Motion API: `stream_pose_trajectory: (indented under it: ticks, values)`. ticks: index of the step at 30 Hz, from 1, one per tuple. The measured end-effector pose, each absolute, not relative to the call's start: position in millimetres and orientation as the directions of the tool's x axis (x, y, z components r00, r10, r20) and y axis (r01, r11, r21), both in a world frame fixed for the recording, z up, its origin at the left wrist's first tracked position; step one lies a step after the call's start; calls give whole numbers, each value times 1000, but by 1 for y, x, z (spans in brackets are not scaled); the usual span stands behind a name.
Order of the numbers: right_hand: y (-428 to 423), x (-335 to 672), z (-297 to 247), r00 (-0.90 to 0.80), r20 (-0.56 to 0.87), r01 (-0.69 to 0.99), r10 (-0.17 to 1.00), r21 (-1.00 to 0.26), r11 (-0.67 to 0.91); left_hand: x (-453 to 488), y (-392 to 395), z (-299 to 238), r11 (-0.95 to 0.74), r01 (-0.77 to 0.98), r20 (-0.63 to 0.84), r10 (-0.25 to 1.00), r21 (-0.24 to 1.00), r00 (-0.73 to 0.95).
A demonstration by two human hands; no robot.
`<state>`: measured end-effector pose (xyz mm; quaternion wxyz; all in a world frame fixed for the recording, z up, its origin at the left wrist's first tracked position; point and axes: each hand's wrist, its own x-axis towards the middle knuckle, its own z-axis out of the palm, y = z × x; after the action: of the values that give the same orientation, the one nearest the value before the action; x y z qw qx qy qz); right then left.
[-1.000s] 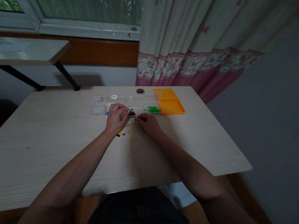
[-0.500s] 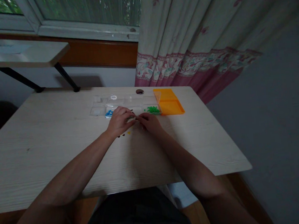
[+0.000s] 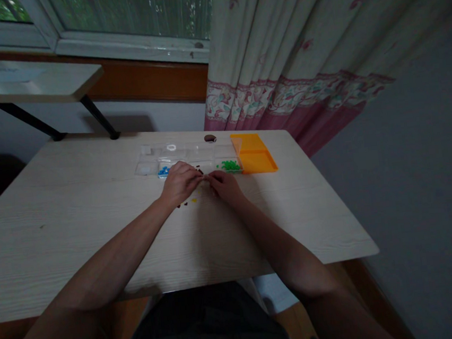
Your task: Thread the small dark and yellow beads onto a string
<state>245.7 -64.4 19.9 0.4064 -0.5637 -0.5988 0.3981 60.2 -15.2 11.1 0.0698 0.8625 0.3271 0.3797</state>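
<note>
My left hand [image 3: 181,182] and my right hand [image 3: 224,183] meet over the table with fingertips pinched together. Whatever they hold between them is too small and too hidden to name. Just behind them lie clear plastic boxes [image 3: 199,151]. Blue pieces [image 3: 164,171] fill part of a box left of my left hand, and green pieces [image 3: 230,165] lie in one behind my right hand. Small dark brown pieces [image 3: 199,170] show beyond my fingers. A yellow piece [image 3: 194,200] and a couple of dark pieces [image 3: 185,204] rest on the tabletop nearer me.
An orange tray [image 3: 257,161] stands right of the clear boxes on the pale wooden table [image 3: 95,219]. A dark round hole [image 3: 209,138] is near the table's back edge. At left, a raised shelf [image 3: 34,84] stands on black legs. A curtain [image 3: 265,80] hangs behind.
My left fingers have closed in slightly toward the right hand's fingertips. Boxes and loose pieces keep their places; the view has shifted very slightly.
</note>
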Motion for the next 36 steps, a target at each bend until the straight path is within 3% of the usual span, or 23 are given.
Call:
stream_pose_trajectory:
  ticks: [12, 36]
  values:
    - [-62, 248, 15, -73, 5, 316, 997, -948, 28, 56, -16, 14, -633, 618, 620, 732, 466, 282]
    - [-63, 249, 16, -127, 15, 354, 992, -933, 60, 57, -14, 11, -602, 648, 606, 751, 467, 261]
